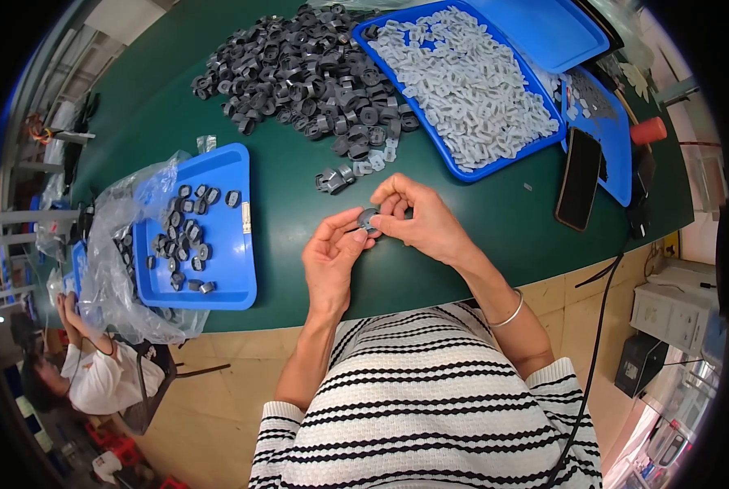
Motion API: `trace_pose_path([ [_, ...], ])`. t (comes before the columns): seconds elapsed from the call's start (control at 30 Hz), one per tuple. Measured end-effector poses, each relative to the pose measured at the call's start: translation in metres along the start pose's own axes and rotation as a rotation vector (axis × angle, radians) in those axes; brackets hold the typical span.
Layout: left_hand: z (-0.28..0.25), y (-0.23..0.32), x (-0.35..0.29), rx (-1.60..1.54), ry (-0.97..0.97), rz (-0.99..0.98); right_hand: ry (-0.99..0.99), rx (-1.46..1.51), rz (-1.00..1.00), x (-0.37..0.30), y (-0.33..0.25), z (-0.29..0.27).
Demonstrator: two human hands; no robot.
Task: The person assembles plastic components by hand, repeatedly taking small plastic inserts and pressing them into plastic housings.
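Note:
Both my hands meet over the green table (291, 269), close to its front edge. Between them is a small dark grey round plastic part (367, 218). My left hand (332, 248) pinches it from the left with thumb and fingers. From the other side my right hand (421, 218) grips it, thumb and forefinger pressed on its face. Fingers cover much of the part, so its inner side is hidden. Just beyond my hands lie a few loose grey parts (334, 179) and several small translucent white pieces (370, 165).
A large heap of grey plastic parts (299, 77) lies at the back. Right of it, a blue tray (470, 174) holds white pieces. Another blue tray (238, 269) with grey parts stands left, beside a plastic bag (108, 269). A phone (579, 179) lies right. A seated person (108, 371) is at far left.

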State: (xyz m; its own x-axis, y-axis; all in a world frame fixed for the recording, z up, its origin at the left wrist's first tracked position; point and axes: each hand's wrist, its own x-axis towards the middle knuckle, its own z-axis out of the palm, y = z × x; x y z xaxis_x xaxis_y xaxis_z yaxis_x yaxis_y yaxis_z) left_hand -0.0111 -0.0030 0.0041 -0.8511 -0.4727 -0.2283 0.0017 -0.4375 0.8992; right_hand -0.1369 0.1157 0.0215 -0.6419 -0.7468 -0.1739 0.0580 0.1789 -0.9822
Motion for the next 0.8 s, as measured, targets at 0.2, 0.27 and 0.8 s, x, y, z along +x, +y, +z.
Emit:
trace_pose_path([
  [0.2,0.009,-0.003,-0.004,0.020,0.041,0.100,-0.004,0.363,0.086,-0.001,0.017,0.012],
  [0.27,0.009,-0.005,-0.004,0.053,0.082,0.112,0.020,0.412,0.075,-0.003,0.021,0.017],
  [0.8,-0.009,0.019,0.014,0.282,-0.166,-0.112,-0.021,-0.408,-0.455,-0.022,0.011,-0.001],
])
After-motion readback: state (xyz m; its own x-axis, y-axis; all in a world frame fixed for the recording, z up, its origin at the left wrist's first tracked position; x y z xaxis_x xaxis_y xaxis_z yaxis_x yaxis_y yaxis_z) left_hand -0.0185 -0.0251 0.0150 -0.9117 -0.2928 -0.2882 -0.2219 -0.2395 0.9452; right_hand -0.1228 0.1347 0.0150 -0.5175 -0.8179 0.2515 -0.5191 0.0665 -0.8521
